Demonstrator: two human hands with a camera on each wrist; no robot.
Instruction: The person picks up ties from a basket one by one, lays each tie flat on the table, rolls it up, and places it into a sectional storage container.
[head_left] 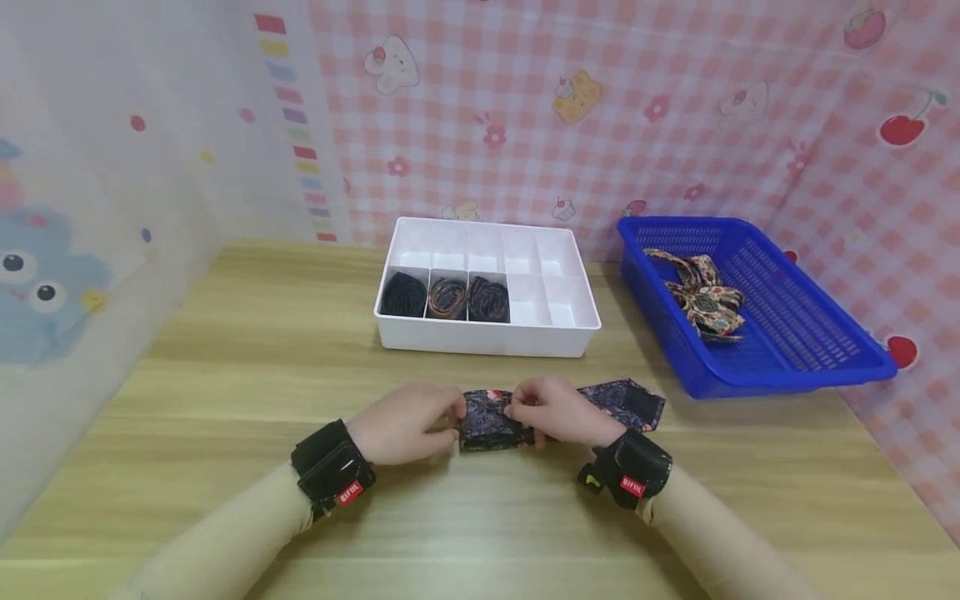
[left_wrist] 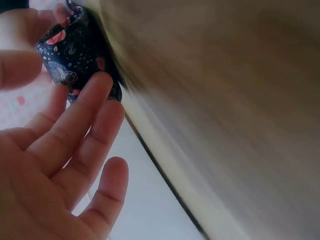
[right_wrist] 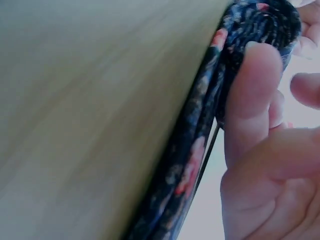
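A dark floral-paisley necktie (head_left: 487, 419) lies on the table, part of it rolled, with its loose end (head_left: 622, 403) reaching to the right. At the left side of the roll, my left hand (head_left: 407, 422) touches the fabric (left_wrist: 75, 55) with its fingertips; the fingers look fairly straight in the left wrist view. My right hand (head_left: 564, 413) holds the roll's right side with bent fingers. In the right wrist view, one fingertip is against the coiled end (right_wrist: 260, 27), and the flat folded strip (right_wrist: 185, 165) runs below it.
Behind the hands stands a white divided box (head_left: 487, 337), with several front-row compartments holding rolled ties (head_left: 405, 294). A blue plastic basket (head_left: 810, 367) at the right contains patterned fabric (head_left: 708, 304) with bows. A patterned curtain (head_left: 525, 125) hangs behind the wooden table (head_left: 225, 392).
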